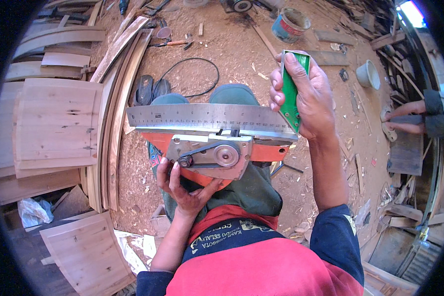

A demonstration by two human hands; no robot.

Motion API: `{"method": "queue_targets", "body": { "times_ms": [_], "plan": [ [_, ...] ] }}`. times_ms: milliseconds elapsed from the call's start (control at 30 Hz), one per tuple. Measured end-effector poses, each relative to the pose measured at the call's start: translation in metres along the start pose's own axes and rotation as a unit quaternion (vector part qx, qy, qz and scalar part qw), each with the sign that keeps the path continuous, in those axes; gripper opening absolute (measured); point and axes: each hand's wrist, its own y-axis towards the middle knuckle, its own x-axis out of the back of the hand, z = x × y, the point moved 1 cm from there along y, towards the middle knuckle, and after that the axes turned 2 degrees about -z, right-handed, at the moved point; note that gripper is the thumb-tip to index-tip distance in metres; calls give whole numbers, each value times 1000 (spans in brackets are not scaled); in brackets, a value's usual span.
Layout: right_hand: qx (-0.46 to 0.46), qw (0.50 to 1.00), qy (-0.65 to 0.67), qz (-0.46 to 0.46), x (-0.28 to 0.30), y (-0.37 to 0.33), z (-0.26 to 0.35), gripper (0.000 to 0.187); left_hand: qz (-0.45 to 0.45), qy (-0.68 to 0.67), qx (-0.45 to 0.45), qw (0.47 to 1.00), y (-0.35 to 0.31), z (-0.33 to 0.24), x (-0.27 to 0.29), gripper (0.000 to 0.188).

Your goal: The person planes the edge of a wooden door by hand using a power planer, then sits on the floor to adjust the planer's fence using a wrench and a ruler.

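An orange electric hand planer rests on its side over my lap, its drive belt and pulleys uncovered on the grey side plate. My left hand grips the planer's near side from below, fingers and thumb spread along its edge. In my right hand is the green handle of a try square, my thumb pressed along its top. The square's steel ruler blade runs leftward along the planer's metal sole, close against it. Whether blade and sole touch all along cannot be made out.
Long curved boards and wooden panels are stacked at left. A hammer, a black cable and sandals lie ahead on shavings. A paint bucket and pale bucket stand far right; another person's legs show at right.
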Motion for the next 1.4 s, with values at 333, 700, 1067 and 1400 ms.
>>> {"method": "queue_targets", "body": {
  "times_ms": [333,700,1067,1400],
  "plan": [
    [10,1000,1,-5,29,30,-23,27,-1,-9,4,1000,-4,0,0,101],
    [-5,1000,-2,2,26,29,-30,27,0,11,3,1000,-4,0,0,100],
    [3,1000,-14,1,28,30,-35,26,-5,9,-1,1000,-5,2,-1,99],
    [1,1000,-22,14,33,32,-38,27,-10,-5,1,1000,-7,2,-1,100]
  ]
}}
